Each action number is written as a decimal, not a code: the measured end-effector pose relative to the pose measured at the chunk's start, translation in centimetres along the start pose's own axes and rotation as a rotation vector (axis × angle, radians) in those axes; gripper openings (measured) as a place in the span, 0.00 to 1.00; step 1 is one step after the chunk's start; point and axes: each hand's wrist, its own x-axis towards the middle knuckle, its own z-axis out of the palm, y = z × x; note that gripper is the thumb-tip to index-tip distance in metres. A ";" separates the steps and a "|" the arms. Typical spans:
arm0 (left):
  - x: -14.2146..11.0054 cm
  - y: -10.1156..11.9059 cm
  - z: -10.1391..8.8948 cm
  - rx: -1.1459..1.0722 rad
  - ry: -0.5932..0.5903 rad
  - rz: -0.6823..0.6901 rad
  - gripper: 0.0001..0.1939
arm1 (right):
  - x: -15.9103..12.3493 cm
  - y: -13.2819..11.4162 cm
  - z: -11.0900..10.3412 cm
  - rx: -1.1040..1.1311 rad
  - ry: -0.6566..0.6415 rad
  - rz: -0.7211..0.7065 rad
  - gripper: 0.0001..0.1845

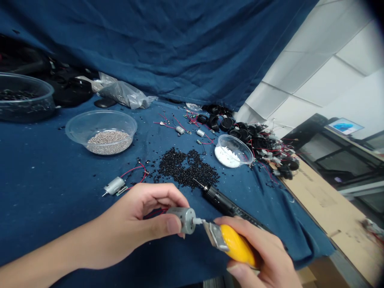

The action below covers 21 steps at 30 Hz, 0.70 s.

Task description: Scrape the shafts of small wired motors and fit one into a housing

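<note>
My left hand (150, 224) is closed around a small silver DC motor (188, 221), thumb on its near side. A white piece (198, 221) sits on the motor's shaft and points to the right. In my right hand (264, 256) is a yellow utility knife (237, 244) with a metal nose. Its blade end is right by the tip of the white piece; whether they touch I cannot tell. Behind my hands lies a black electric screwdriver (228, 204), its bit pointing at a heap of small black screws (187, 166).
Another motor (115, 186) with red wires lies left. Clear plastic bowls hold silvery bits (100, 120), white pieces (234, 140) and dark parts (27, 108). Black housings and wired motors (264, 144) pile at the right edge. A plastic bag (129, 94) lies by the blue curtain (180, 48).
</note>
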 end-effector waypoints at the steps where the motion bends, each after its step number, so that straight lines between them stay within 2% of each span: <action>1: 0.0 0.0 0.0 0.002 0.011 0.002 0.17 | 0.1 -0.1 0.1 -0.010 0.023 -0.002 0.21; 4: 0.0 0.1 0.1 0.015 0.009 -0.002 0.18 | 0.2 -0.1 0.2 -0.030 0.068 0.007 0.21; 21: 0.0 0.1 0.1 -0.031 0.023 -0.029 0.17 | 0.0 0.1 0.3 0.013 0.046 -0.002 0.22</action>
